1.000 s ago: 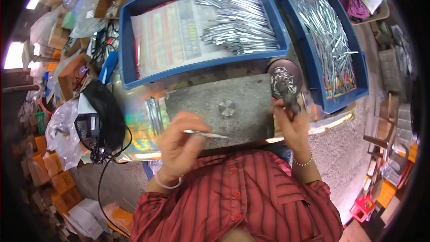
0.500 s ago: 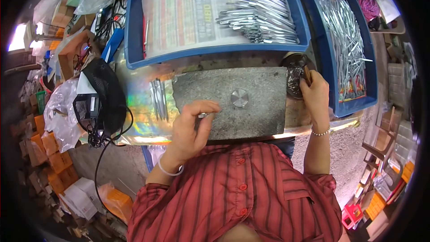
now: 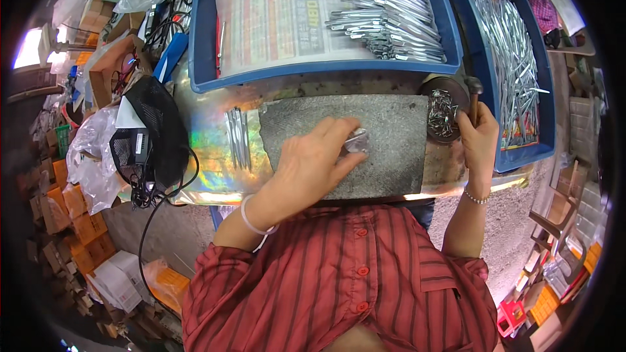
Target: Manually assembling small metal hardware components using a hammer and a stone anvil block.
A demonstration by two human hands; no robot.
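My left hand [image 3: 316, 156] is over the grey metal plate [image 3: 398, 156], its fingers curled and its thumb bent round a small round shiny metal disc [image 3: 360, 142] on the plate. Whatever the fingertips hold is too small and too covered to make out. Closed round the wooden handle of a hammer [image 3: 473, 90], my right hand [image 3: 479, 140] is beside a round dark dish [image 3: 456, 85]. Small metal pins [image 3: 443, 114] lie in that dish, at the plate's right edge. Several slim silvery metal strips [image 3: 238, 138] lie left of the plate.
Beyond the plate stands a blue tray [image 3: 326, 68] with a paper lining and a heap of silvery metal pieces [image 3: 398, 19]. Another blue tray [image 3: 548, 117], full of similar pieces, is at right. A black mesh bag [image 3: 153, 124] with cables lies left.
My left hand has moved right and forward, from the plate's near left part to the disc. The hammer has risen in my right hand, its head now showing beside the dish.
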